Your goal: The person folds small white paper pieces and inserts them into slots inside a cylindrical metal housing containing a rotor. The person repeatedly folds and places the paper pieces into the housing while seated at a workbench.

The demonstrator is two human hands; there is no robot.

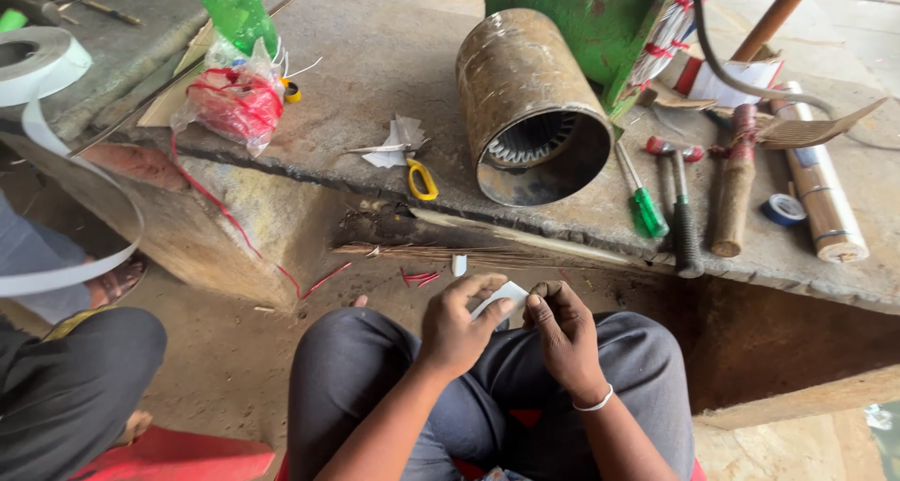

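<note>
Both hands — left hand (pixel 457 323), right hand (pixel 561 323) — pinch a white paper slip (pixel 502 298) below the motor stator (pixel 530 106), folding it; next calls for a firm crease.

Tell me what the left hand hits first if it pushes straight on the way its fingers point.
The left hand points right and slightly up, across the white paper piece it pinches. Just past that lies the right hand, so it would likely meet those fingers first. Depth looks about equal, though one view cannot confirm it.
</note>
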